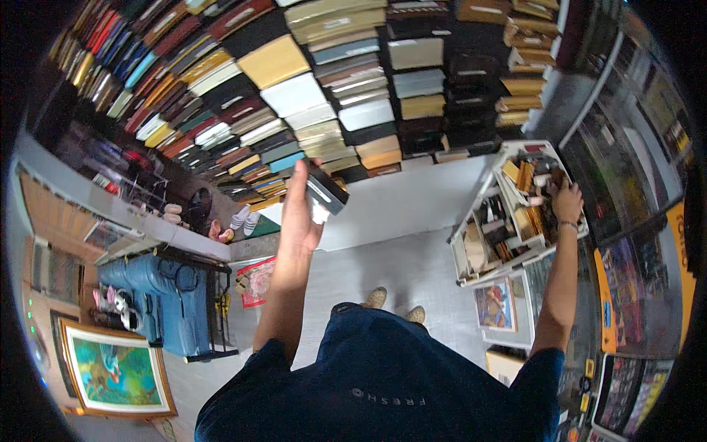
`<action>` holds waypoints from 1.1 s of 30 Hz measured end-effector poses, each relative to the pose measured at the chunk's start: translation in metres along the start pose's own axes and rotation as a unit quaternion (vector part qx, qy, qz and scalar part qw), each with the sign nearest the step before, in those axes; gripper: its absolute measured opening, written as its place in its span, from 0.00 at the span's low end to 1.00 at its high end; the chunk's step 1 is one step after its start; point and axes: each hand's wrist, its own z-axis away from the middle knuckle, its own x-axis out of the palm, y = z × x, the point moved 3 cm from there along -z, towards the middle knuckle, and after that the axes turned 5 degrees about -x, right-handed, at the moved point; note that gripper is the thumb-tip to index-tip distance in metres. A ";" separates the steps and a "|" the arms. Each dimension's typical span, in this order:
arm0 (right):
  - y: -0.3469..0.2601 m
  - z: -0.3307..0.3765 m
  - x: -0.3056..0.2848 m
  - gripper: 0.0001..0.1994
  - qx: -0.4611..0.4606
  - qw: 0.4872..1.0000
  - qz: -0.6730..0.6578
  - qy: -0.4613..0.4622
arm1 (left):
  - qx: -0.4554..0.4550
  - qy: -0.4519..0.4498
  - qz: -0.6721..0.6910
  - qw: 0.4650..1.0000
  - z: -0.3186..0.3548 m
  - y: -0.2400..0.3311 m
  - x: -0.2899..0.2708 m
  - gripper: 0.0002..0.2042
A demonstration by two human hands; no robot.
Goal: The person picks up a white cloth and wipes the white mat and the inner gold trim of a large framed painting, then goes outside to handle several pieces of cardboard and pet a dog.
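Hands at work, one raised with a block, one down in a crate.

The left hand [298, 225] grasps a black block [328, 190], held up before rows of coloured sample pieces [294, 96] on the wall; the right hand [567, 202] reaches into a white crate [458, 256] of mixed offcuts [524, 177] (whether its fingers grip anything, I cannot tell). Grey floor [353, 269] lies between.

a crate [458, 254] with pieces [524, 177] in it is right of the person [383, 376], a picture [118, 372] is left, blocks [364, 114] are in front.
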 end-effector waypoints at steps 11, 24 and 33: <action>-0.036 0.004 -0.070 0.24 -0.018 1.000 -0.006 -0.003 | 0.137 0.029 -0.132 0.981 0.013 0.036 -0.022 0.14; -0.272 0.105 -0.416 0.15 -0.393 0.758 -0.342 0.392 | 0.138 -0.115 -0.105 0.978 0.003 0.057 -0.011 0.13; -0.428 0.040 -0.569 0.12 -0.483 0.627 -0.233 0.565 | 0.077 -0.100 -0.113 0.985 0.027 0.051 -0.075 0.12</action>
